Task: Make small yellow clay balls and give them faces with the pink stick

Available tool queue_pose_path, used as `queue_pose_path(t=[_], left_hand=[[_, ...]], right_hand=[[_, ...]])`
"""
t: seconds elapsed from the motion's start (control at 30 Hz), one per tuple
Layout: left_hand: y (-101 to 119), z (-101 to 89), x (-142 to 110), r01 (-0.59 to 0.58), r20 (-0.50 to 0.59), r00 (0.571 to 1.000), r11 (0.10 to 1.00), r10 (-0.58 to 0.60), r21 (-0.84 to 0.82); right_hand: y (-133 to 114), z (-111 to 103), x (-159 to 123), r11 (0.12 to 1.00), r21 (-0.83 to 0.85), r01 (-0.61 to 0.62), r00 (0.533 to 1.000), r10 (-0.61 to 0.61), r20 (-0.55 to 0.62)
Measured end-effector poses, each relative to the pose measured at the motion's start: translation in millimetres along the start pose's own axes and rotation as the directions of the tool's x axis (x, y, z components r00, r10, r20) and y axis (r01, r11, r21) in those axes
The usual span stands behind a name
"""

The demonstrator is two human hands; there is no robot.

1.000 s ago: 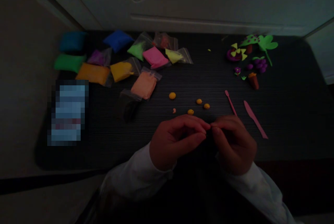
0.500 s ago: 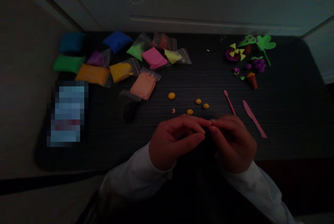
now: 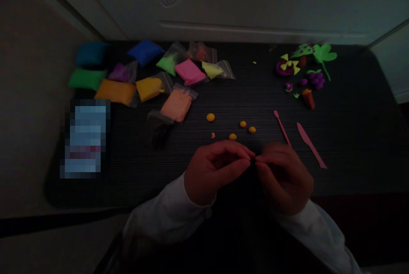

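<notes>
My left hand [image 3: 217,171] and my right hand [image 3: 284,178] meet low in the middle, fingertips almost touching. Both are closed in a pinch. A tiny dark speck [image 3: 253,161] shows between the fingertips, too small to name. Just beyond the left fingers lies a small yellow clay ball [image 3: 232,137] with dark specks. Two more small yellow balls [image 3: 247,127] sit a little farther off, and a plain yellow one [image 3: 210,117] rests to the left. A small curved peach clay piece [image 3: 213,136] is close to it.
Bags of coloured clay [image 3: 177,103] cover the back left, beside a pixelated phone-like object [image 3: 85,139]. A pink clay knife [image 3: 309,144] and a thin pink tool [image 3: 281,127] lie right. Purple clay grapes [image 3: 316,79], a purple bowl [image 3: 281,69] and green leaves [image 3: 324,53] stand back right.
The fingertips have shifted slightly lower and closer together, and the left fingers have drawn in toward the thumb. The things on the table have stayed in place.
</notes>
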State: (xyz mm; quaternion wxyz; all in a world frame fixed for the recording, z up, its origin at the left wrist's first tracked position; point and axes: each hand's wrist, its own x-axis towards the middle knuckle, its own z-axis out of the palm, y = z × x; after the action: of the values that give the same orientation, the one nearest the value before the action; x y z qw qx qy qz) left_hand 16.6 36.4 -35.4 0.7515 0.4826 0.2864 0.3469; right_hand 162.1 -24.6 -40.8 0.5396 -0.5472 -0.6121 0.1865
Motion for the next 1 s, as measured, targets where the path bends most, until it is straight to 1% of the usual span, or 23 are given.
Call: queue_pose_path(t=[0.13,0.3,0.47,0.6,0.67,0.77,0.9,0.97,1.0], left_hand=[[-1.0,0.7,0.4,0.006,0.0,1.0,1.0,-0.006,0.026],[-1.4,2.2,1.4,0.038,-0.032,0.999,0.999,-0.037,0.037],[0.1,2.9,1.0,0.085,-0.066,0.994,0.995,-0.081,0.056],[1.4,2.6,0.9,0.119,-0.062,0.992,0.989,-0.114,0.085],[1.8,2.3,0.9,0.124,-0.057,0.991,0.987,-0.119,0.101],[2.2,2.1,0.8,0.126,-0.065,0.991,0.987,-0.12,0.1],[2.0,2.4,1.2,0.128,-0.075,0.99,0.987,-0.122,0.094],[1.9,2.8,1.2,0.122,-0.076,0.991,0.984,-0.113,0.126],[1.9,2.9,1.1,0.116,-0.074,0.992,0.981,-0.106,0.158]], right_hand=[[-0.1,-0.7,0.1,0.998,-0.031,0.061,0.998,-0.061,0.008],[0.7,0.2,1.9,0.995,-0.03,0.093,0.996,-0.093,0.017],[0.3,0.8,2.5,0.995,-0.034,0.09,0.995,-0.089,0.038],[-1.4,0.1,2.9,0.993,-0.073,0.09,0.994,-0.086,0.061],[-1.4,-0.3,2.1,0.994,-0.061,0.086,0.995,-0.083,0.059],[-0.1,-0.5,-0.5,0.999,0.033,0.032,0.999,-0.033,0.015],[0.9,0.2,-4.0,0.976,0.203,-0.076,0.995,0.086,-0.042],[0.6,0.7,-4.2,0.929,0.338,-0.154,0.982,0.182,-0.054],[0.5,0.8,-3.7,0.884,0.423,-0.198,0.971,0.237,-0.041]])
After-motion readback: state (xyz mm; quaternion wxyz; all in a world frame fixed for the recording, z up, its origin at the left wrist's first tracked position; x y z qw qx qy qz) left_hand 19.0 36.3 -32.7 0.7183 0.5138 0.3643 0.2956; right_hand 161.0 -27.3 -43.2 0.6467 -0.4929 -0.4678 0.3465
